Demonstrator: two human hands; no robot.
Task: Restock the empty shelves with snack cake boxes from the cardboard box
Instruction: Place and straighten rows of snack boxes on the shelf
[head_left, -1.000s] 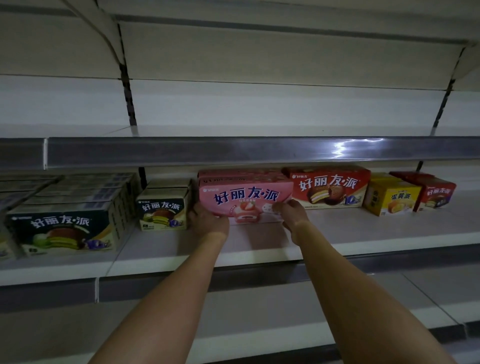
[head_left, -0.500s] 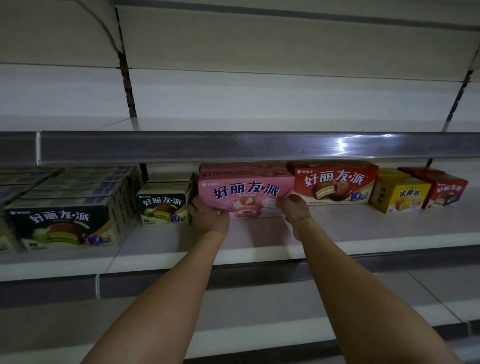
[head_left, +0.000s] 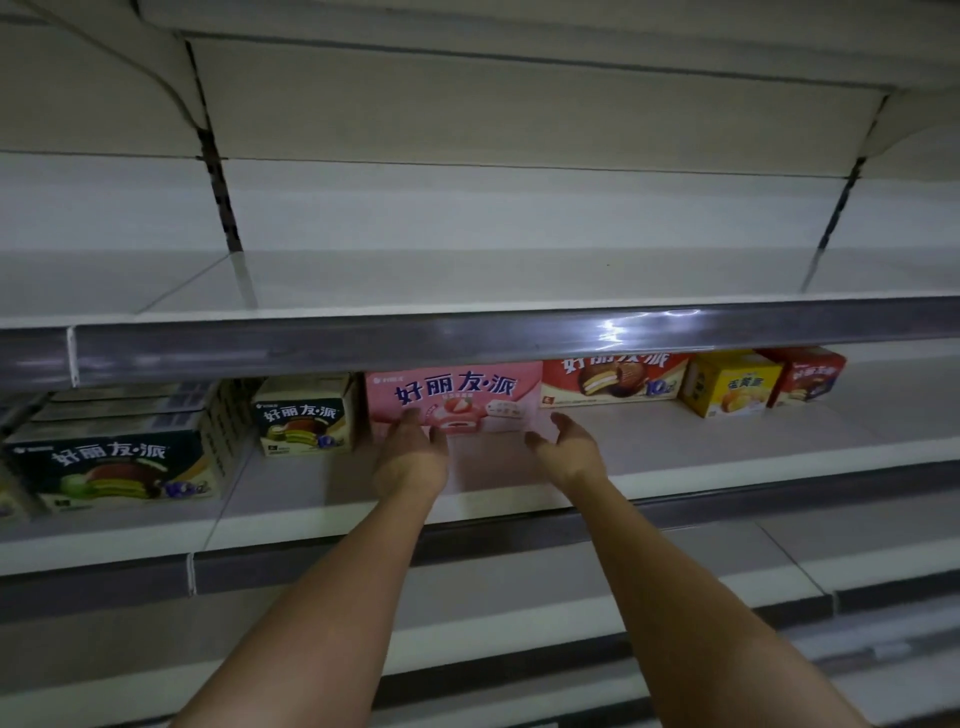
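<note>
A pink snack cake box (head_left: 467, 392) stands on the middle shelf (head_left: 675, 457), set back between a small cream-and-green box (head_left: 304, 415) and a red box (head_left: 613, 379). My left hand (head_left: 413, 452) reaches to its lower left front, fingers straight, fingertips touching the box face. My right hand (head_left: 566, 447) hovers just in front of its lower right corner, fingers loosely spread, apart from the box. The cardboard box is out of view.
Dark green snack boxes (head_left: 114, 462) are stacked at the left of the middle shelf. A yellow box (head_left: 732, 384) and a second red box (head_left: 805, 376) sit at the right. The upper shelf (head_left: 467, 286) and the lower shelf (head_left: 519, 587) carry nothing in view.
Both hands gripped the pink box's lower corners before; now they have let go and drawn back slightly. The box sits deeper on the shelf. The camera has tilted upward.
</note>
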